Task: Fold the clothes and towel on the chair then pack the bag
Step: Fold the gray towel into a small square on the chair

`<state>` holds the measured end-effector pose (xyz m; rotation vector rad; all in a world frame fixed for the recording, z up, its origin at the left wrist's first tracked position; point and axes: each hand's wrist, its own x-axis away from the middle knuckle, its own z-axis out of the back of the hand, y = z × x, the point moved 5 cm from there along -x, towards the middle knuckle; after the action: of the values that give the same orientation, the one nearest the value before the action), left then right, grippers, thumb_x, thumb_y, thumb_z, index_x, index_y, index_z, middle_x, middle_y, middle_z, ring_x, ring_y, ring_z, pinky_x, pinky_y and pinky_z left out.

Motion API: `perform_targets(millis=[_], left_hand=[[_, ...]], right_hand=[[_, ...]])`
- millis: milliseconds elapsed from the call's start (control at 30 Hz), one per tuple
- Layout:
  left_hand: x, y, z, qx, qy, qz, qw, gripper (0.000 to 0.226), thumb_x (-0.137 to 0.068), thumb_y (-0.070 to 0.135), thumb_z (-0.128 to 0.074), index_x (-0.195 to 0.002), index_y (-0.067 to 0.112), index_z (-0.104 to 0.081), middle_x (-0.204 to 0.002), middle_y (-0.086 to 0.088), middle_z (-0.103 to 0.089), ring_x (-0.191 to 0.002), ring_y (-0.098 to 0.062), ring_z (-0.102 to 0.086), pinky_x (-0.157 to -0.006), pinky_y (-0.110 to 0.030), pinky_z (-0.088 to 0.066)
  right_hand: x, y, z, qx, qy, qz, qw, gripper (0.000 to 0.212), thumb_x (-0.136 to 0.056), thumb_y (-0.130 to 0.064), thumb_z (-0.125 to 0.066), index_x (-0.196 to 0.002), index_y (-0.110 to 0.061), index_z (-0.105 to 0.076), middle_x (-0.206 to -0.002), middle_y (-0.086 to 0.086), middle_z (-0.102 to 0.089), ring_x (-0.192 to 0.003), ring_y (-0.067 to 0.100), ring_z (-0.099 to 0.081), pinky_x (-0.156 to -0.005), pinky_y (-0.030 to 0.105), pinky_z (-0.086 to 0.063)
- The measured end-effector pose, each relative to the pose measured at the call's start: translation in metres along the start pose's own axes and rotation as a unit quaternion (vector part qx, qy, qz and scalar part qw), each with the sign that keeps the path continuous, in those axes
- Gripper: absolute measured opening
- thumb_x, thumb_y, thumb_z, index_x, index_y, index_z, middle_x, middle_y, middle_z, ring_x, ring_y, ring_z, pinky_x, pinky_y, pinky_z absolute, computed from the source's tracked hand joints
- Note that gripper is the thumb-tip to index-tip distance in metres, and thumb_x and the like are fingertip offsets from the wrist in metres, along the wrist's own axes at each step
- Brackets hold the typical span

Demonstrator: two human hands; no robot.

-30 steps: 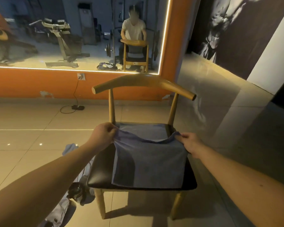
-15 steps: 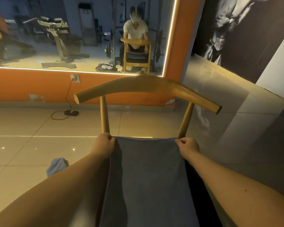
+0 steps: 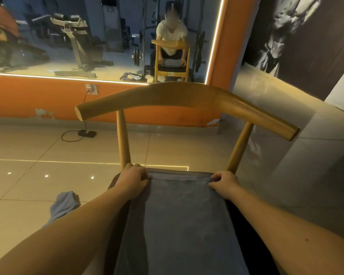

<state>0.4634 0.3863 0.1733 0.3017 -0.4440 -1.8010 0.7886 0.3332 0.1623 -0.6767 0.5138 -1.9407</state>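
A grey-blue towel [image 3: 179, 221] lies spread along the black seat of a wooden chair [image 3: 187, 96]. My left hand [image 3: 132, 180] pinches the towel's far left corner near the left back post. My right hand [image 3: 224, 182] pinches the far right corner near the right post. Both corners sit low against the back edge of the seat. The near end of the towel runs out of the frame at the bottom. No bag is in view.
A light blue garment [image 3: 65, 203] lies crumpled on the tiled floor left of the chair. A black adapter with its cable [image 3: 87, 133] sits by the orange wall. Above it a wall mirror [image 3: 99, 38] reflects me, the chair and gym machines.
Both hands carried the towel's near edge up and over to the back of the seat and set it down there. The view moved closer over the chair.
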Motion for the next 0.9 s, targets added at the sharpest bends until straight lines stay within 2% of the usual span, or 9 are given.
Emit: perform_targets(millis=[100, 233, 333, 400, 500, 633, 733, 800, 900], left_hand=[[-0.002, 0.003, 0.004, 0.030, 0.003, 0.018, 0.999, 0.004, -0.095, 0.025, -0.069, -0.098, 0.028, -0.067, -0.107, 0.007, -0.061, -0.106, -0.014, -0.058, -0.105, -0.043, -0.051], [0.005, 0.007, 0.019, 0.117, -0.003, 0.051, 0.992, 0.008, -0.094, 0.016, -0.070, -0.098, 0.022, -0.067, -0.105, 0.003, -0.065, -0.104, -0.016, -0.063, -0.099, -0.035, -0.052], [0.014, 0.012, 0.041, 0.130, -0.005, 0.058, 0.990, 0.010, -0.092, 0.012, -0.072, -0.097, 0.019, -0.068, -0.102, 0.001, -0.068, -0.103, -0.017, -0.063, -0.091, -0.030, -0.050], [0.023, 0.017, 0.062, 0.119, -0.007, 0.048, 0.992, 0.010, -0.090, 0.013, -0.075, -0.094, 0.020, -0.069, -0.102, 0.000, -0.068, -0.102, -0.018, -0.064, -0.089, -0.030, -0.051], [0.043, 0.032, 0.101, 0.089, -0.012, 0.021, 0.996, 0.011, -0.089, 0.013, -0.074, -0.096, 0.019, -0.070, -0.101, 0.001, -0.068, -0.100, -0.017, -0.064, -0.089, -0.030, -0.053], [0.082, 0.056, 0.156, 0.092, 0.005, -0.008, 0.996, 0.014, -0.090, 0.009, -0.072, -0.103, 0.013, -0.071, -0.102, -0.003, -0.068, -0.100, -0.019, -0.065, -0.091, -0.036, -0.055], [0.119, 0.078, 0.196, 0.099, 0.025, -0.037, 0.994, 0.011, -0.088, 0.008, -0.074, -0.098, 0.012, -0.072, -0.098, -0.003, -0.070, -0.096, -0.018, -0.067, -0.090, -0.038, -0.058], [0.144, 0.092, 0.220, 0.105, 0.030, -0.052, 0.993, 0.012, -0.089, 0.005, -0.073, -0.097, 0.014, -0.070, -0.099, -0.002, -0.070, -0.096, -0.017, -0.067, -0.090, -0.038, -0.059], [0.183, 0.111, 0.252, 0.110, 0.030, -0.062, 0.992, 0.023, -0.091, 0.001, -0.071, -0.108, 0.016, -0.068, -0.107, -0.001, -0.067, -0.102, -0.018, -0.067, -0.090, -0.032, -0.059]], right_hand=[[0.001, -0.009, 0.002, -0.026, -0.027, 0.009, 0.999, 0.008, -0.085, -0.022, -0.076, -0.088, -0.026, -0.070, -0.097, 0.001, -0.068, -0.094, 0.018, -0.063, -0.076, 0.029, -0.050], [0.012, -0.020, 0.020, -0.097, 0.016, 0.012, 0.995, 0.006, -0.083, -0.017, -0.074, -0.088, -0.017, -0.073, -0.091, 0.004, -0.070, -0.091, 0.021, -0.065, -0.070, 0.027, -0.047], [0.029, -0.029, 0.044, -0.117, 0.047, 0.025, 0.992, 0.003, -0.082, -0.017, -0.074, -0.085, -0.017, -0.074, -0.087, 0.002, -0.072, -0.088, 0.019, -0.067, -0.066, 0.026, -0.047], [0.043, -0.037, 0.063, -0.111, 0.050, 0.038, 0.992, 0.001, -0.082, -0.017, -0.074, -0.082, -0.018, -0.074, -0.085, 0.000, -0.072, -0.085, 0.016, -0.066, -0.066, 0.026, -0.048], [0.068, -0.049, 0.093, -0.108, 0.064, 0.055, 0.991, 0.004, -0.084, -0.020, -0.074, -0.081, -0.017, -0.074, -0.083, 0.000, -0.073, -0.084, 0.016, -0.067, -0.075, 0.032, -0.053], [0.114, -0.068, 0.132, -0.100, 0.081, 0.081, 0.988, 0.008, -0.089, -0.019, -0.072, -0.080, -0.019, -0.074, -0.083, 0.001, -0.073, -0.084, 0.017, -0.067, -0.067, 0.028, -0.048], [0.153, -0.081, 0.159, -0.071, 0.087, 0.102, 0.988, 0.008, -0.089, -0.017, -0.073, -0.081, -0.019, -0.075, -0.083, 0.002, -0.074, -0.083, 0.019, -0.068, -0.070, 0.031, -0.051], [0.183, -0.091, 0.178, -0.074, 0.098, 0.117, 0.985, 0.010, -0.088, -0.014, -0.073, -0.081, -0.020, -0.074, -0.083, 0.001, -0.072, -0.084, 0.019, -0.067, -0.069, 0.028, -0.050], [0.232, -0.107, 0.206, -0.076, 0.125, 0.153, 0.977, 0.013, -0.087, -0.006, -0.073, -0.082, -0.018, -0.073, -0.081, 0.001, -0.068, -0.082, 0.019, -0.063, -0.062, 0.021, -0.042]])
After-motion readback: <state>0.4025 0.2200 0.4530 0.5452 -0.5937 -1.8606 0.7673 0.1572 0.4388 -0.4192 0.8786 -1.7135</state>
